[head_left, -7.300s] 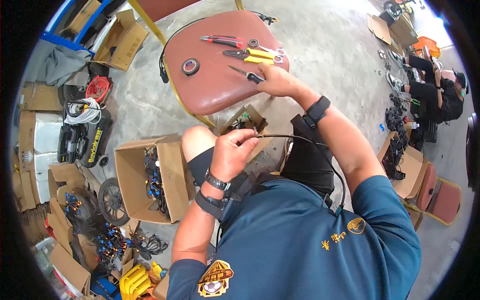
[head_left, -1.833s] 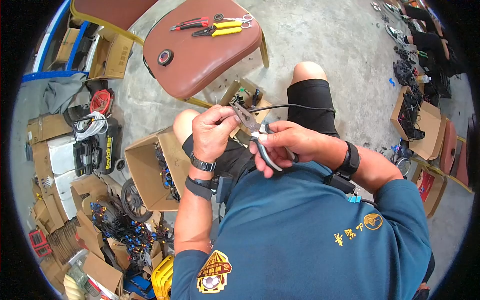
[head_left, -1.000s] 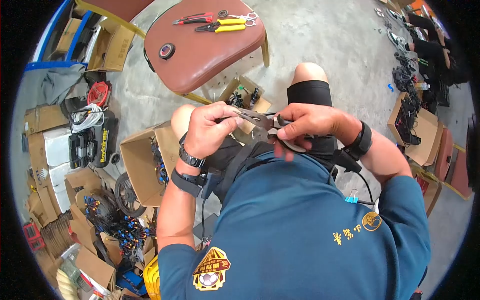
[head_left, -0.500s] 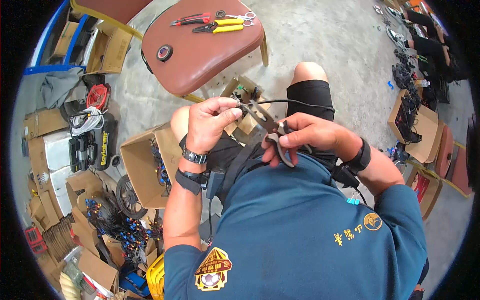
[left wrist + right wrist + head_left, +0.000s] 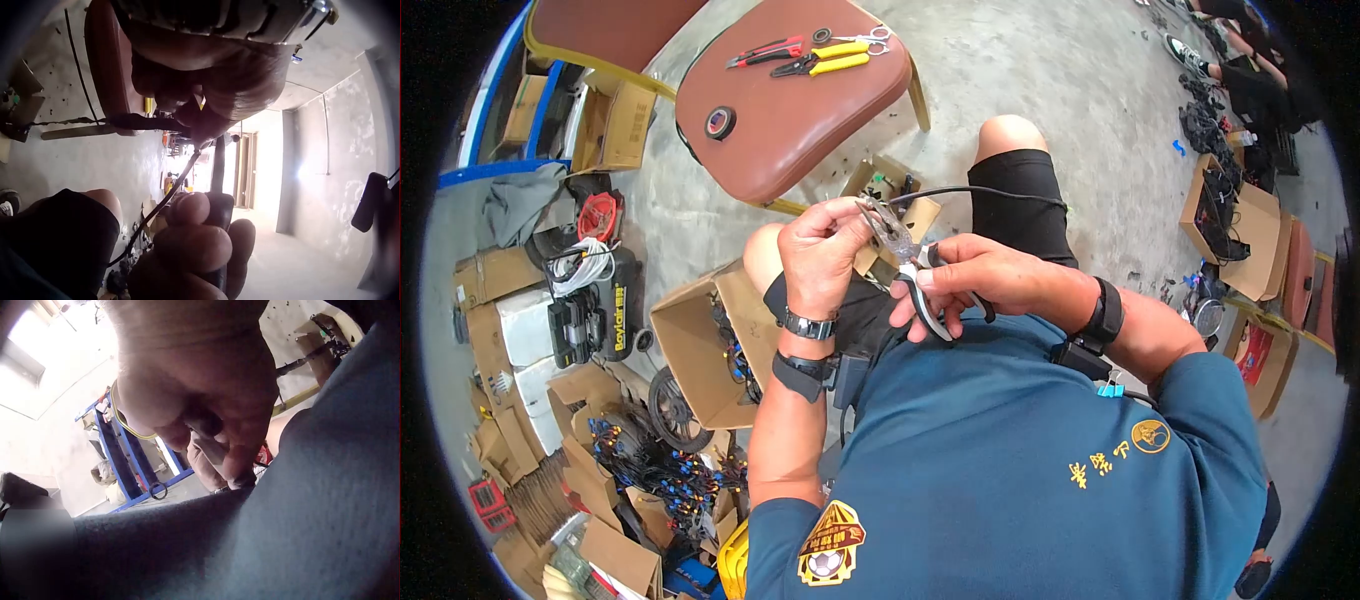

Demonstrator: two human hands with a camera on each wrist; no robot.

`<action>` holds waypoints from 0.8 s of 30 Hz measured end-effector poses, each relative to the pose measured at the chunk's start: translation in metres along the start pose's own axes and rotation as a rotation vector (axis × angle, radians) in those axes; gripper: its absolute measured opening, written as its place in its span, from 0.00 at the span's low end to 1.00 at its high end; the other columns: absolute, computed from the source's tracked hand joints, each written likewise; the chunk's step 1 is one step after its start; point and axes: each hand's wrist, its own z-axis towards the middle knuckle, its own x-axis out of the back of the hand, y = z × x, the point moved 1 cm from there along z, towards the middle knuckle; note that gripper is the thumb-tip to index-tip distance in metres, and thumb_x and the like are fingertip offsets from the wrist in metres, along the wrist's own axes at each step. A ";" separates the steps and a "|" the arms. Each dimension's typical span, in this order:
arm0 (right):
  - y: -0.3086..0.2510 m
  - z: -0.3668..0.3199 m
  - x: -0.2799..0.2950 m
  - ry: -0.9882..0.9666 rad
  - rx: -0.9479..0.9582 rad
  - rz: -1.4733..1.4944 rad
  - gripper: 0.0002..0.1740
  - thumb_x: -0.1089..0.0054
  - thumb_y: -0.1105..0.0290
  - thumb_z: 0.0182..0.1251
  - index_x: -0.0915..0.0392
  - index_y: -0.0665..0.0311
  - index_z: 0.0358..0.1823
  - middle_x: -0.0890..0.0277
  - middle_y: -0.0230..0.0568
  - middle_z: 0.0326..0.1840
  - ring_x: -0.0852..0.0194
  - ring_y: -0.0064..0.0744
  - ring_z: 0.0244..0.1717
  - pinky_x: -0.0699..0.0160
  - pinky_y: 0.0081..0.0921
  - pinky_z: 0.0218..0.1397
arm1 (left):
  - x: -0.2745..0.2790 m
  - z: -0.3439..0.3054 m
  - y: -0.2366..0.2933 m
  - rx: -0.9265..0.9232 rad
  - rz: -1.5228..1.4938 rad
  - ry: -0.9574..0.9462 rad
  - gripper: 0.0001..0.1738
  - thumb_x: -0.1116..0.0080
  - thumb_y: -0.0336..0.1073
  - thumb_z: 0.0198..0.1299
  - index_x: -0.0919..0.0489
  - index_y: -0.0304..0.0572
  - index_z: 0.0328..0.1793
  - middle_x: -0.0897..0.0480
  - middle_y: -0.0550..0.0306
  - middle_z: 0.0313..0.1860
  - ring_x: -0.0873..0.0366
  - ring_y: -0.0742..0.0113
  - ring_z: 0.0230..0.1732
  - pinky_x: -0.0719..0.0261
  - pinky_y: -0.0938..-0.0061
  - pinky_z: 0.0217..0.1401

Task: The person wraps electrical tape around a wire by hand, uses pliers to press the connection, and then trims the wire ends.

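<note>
In the head view my left hand (image 5: 840,222) pinches the end of a thin black cable (image 5: 990,192) that runs off over my right knee. My right hand (image 5: 945,285) grips the dark handles of a pair of pliers (image 5: 897,245). The pliers' nose points up and left, at the cable end by my left fingertips. In the left wrist view the cable (image 5: 150,122) passes under the left hand (image 5: 206,87), and the right hand's fingers (image 5: 200,247) wrap the pliers handle (image 5: 220,187). The right wrist view is filled by the right hand (image 5: 194,394) and my blue shirt (image 5: 294,537).
A red-seated chair (image 5: 800,120) ahead carries a red utility knife (image 5: 762,51), yellow-handled pliers (image 5: 820,65), scissors (image 5: 858,38) and a tape roll (image 5: 720,122). An open cardboard box (image 5: 690,360) of cables stands by my left knee. A small box (image 5: 905,205) sits under the hands.
My hands have shifted slightly left and the pliers have tilted more upright, nose staying at the cable end in my left fingers. Before that the pliers lay nearly level.
</note>
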 end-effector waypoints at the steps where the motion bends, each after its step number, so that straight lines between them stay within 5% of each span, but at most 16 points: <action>1: 0.001 0.001 0.000 0.003 -0.002 0.004 0.20 0.51 0.62 0.77 0.30 0.72 0.59 0.18 0.52 0.52 0.14 0.36 0.45 0.17 0.26 0.34 | -0.001 0.000 -0.001 -0.009 -0.006 0.002 0.07 0.33 0.26 0.61 0.14 0.36 0.45 0.17 0.68 0.30 0.32 0.85 0.24 0.39 0.87 0.23; 3: 0.002 0.001 0.000 0.010 0.002 0.009 0.20 0.50 0.62 0.77 0.30 0.73 0.59 0.18 0.52 0.52 0.14 0.35 0.45 0.17 0.26 0.34 | -0.001 0.000 -0.002 -0.027 -0.019 0.009 0.07 0.33 0.27 0.61 0.14 0.36 0.45 0.17 0.68 0.30 0.32 0.86 0.23 0.39 0.87 0.22; 6: 0.004 0.002 -0.002 0.028 0.019 0.017 0.21 0.49 0.61 0.77 0.30 0.73 0.59 0.18 0.51 0.52 0.14 0.35 0.45 0.17 0.25 0.34 | 0.000 -0.001 0.000 0.037 0.000 0.035 0.09 0.33 0.22 0.60 0.15 0.32 0.47 0.13 0.60 0.36 0.19 0.79 0.35 0.21 0.83 0.40; 9: 0.006 0.003 -0.003 0.047 0.023 0.036 0.22 0.48 0.60 0.77 0.30 0.72 0.59 0.18 0.50 0.52 0.14 0.34 0.45 0.17 0.25 0.34 | 0.000 -0.002 -0.003 0.053 0.018 0.043 0.09 0.33 0.22 0.60 0.15 0.32 0.47 0.13 0.60 0.36 0.19 0.79 0.35 0.20 0.82 0.40; 12: 0.005 0.005 -0.005 0.050 0.024 0.047 0.22 0.48 0.59 0.77 0.30 0.72 0.59 0.18 0.49 0.51 0.15 0.33 0.45 0.17 0.24 0.35 | -0.005 -0.002 -0.003 -0.019 0.010 0.057 0.09 0.35 0.23 0.60 0.14 0.34 0.47 0.19 0.69 0.29 0.32 0.85 0.24 0.39 0.87 0.23; 15: 0.004 0.005 -0.009 0.067 0.031 0.074 0.21 0.48 0.60 0.77 0.30 0.73 0.58 0.18 0.48 0.50 0.16 0.32 0.44 0.18 0.24 0.36 | -0.008 -0.003 0.000 -0.022 0.016 0.085 0.09 0.37 0.22 0.60 0.14 0.33 0.47 0.20 0.70 0.29 0.33 0.85 0.24 0.39 0.86 0.23; 18: 0.006 0.007 -0.011 0.066 0.047 0.064 0.21 0.48 0.60 0.77 0.30 0.72 0.57 0.18 0.48 0.49 0.16 0.32 0.43 0.18 0.25 0.36 | -0.003 -0.003 -0.003 0.042 0.048 0.074 0.09 0.34 0.23 0.61 0.15 0.32 0.48 0.14 0.61 0.36 0.20 0.79 0.35 0.21 0.83 0.40; 24: 0.008 0.008 -0.013 0.080 0.069 0.041 0.18 0.48 0.59 0.77 0.28 0.68 0.53 0.17 0.44 0.42 0.16 0.29 0.38 0.23 0.22 0.30 | -0.005 -0.003 -0.002 0.035 0.082 0.073 0.09 0.34 0.23 0.61 0.15 0.32 0.48 0.14 0.63 0.35 0.21 0.79 0.34 0.22 0.83 0.40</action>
